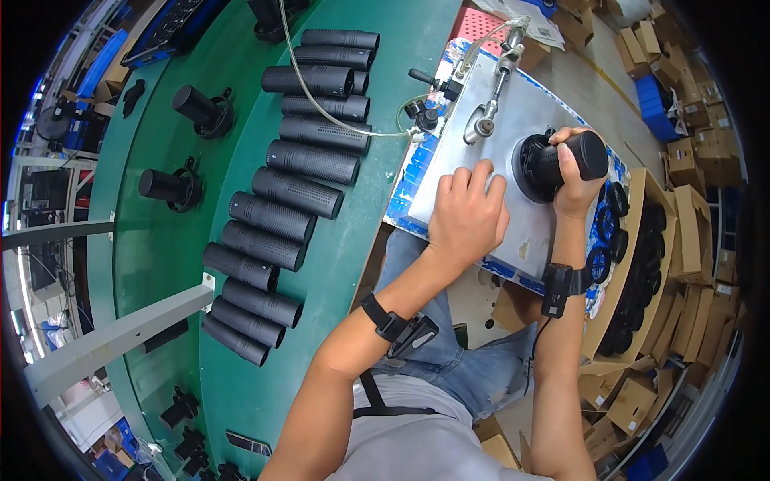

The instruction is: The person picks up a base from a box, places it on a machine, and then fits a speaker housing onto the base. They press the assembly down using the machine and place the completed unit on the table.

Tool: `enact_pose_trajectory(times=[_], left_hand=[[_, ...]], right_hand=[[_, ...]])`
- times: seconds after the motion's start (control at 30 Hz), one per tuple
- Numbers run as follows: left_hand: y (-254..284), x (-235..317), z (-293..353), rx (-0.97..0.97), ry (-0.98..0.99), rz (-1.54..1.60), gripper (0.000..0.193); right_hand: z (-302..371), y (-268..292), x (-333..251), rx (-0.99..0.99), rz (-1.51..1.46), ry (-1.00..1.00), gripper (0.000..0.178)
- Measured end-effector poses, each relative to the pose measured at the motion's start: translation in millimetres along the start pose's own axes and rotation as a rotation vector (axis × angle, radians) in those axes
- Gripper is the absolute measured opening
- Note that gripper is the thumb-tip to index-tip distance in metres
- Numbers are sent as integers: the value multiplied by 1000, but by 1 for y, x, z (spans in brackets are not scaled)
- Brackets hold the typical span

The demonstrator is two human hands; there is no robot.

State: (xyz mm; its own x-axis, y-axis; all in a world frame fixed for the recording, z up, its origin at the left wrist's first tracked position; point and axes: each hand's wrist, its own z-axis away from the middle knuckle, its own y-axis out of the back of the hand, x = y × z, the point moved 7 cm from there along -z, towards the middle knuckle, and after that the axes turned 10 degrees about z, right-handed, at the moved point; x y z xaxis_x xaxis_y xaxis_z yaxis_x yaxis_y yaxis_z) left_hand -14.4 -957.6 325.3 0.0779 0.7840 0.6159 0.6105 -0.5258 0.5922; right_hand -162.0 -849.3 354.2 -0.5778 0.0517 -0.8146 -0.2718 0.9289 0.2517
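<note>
My right hand (576, 172) is closed round a black cylindrical housing (593, 154), which leans over at the right side of a grey metal plate (449, 192). A round black base (529, 167) shows at the housing's other end, against the plate. My left hand (472, 208) rests over the plate, left of the base and apart from it. Its fingers are curled down, and their undersides are hidden. Just beyond that hand, a metal rod with a ring-shaped end (480, 127) reaches over the plate.
Several perforated black tubes (313, 164) lie in a row on the green bench (337, 264) at the left. Black cylinder-and-base units (200, 108) stand farther left. A clear hose (321, 104) crosses the tubes. At the right, a carton (601, 337) holds black rings.
</note>
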Motion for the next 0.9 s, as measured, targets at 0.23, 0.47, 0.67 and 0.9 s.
enact_pose_trajectory(times=[0.23, 0.47, 0.67, 0.9], left_hand=[[-2, 2, -1, 12, -25, 33, 20], [10, 3, -13, 44, -28, 170, 19], [54, -57, -74, 171, 152, 531, 22], [-22, -195, -136, -396, 271, -227, 37]], right_hand=[[-3, 3, 6, -133, -93, -42, 37], [-16, -1, 4, -194, -162, -39, 41], [-2, 10, 8, -60, -174, -138, 42], [2, 0, 2, -35, -201, -138, 34]])
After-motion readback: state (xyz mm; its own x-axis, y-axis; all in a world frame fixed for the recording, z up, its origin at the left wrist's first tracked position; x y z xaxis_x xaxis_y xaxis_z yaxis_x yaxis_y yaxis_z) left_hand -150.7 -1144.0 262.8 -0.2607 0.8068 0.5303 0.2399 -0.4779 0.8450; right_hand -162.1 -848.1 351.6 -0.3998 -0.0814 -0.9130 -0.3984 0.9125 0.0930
